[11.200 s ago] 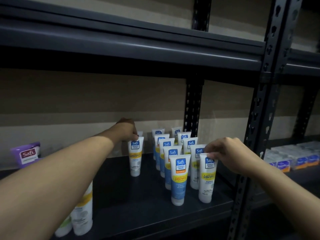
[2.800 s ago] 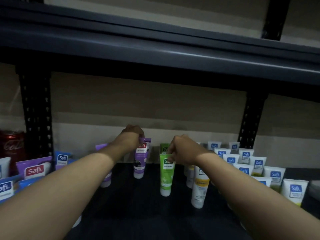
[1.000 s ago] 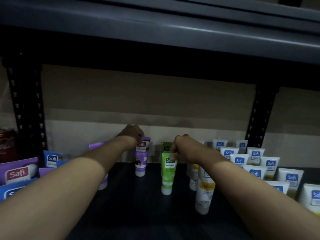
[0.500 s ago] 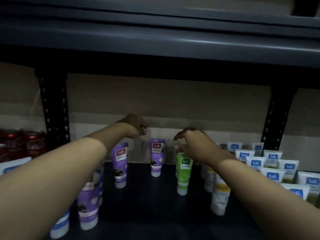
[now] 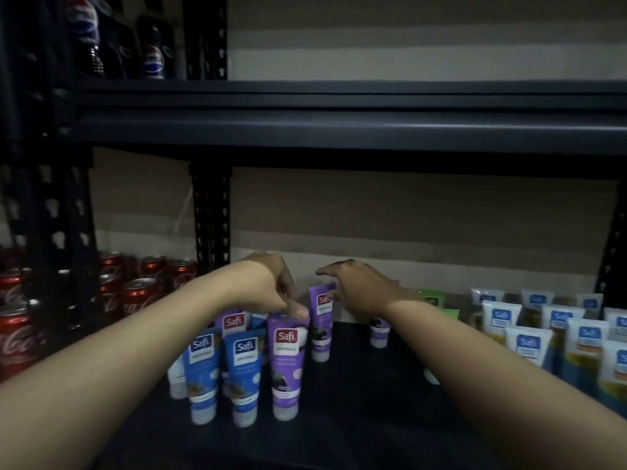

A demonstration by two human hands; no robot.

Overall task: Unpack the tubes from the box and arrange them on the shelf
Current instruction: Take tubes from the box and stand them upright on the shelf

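On the dark shelf board [image 5: 356,418] stand several Safi tubes, caps down. My left hand [image 5: 271,288] reaches down onto the front purple tube [image 5: 286,361], thumb in front of its top crimp and fingers behind, pinching it. Two blue tubes [image 5: 203,368] [image 5: 246,371] stand just left of it. My right hand [image 5: 359,290] hovers with spread fingers beside the top of a second purple tube [image 5: 320,330], holding nothing. A third purple tube [image 5: 379,332] shows under my right wrist. Green tubes [image 5: 432,298] stand behind my right forearm. The box is out of view.
Rows of white-and-blue tubes [image 5: 529,347] fill the right side. Red cola cans [image 5: 139,296] stand in the left bay beyond a perforated black upright [image 5: 210,215]. The upper shelf [image 5: 339,130] hangs close overhead, with dark soda bottles [image 5: 152,52] on it at left.
The view has swung left and up, showing the cans and bottles. My left hand dropped onto the front purple tube. My right hand moved left, from the green tube towards the second purple one.
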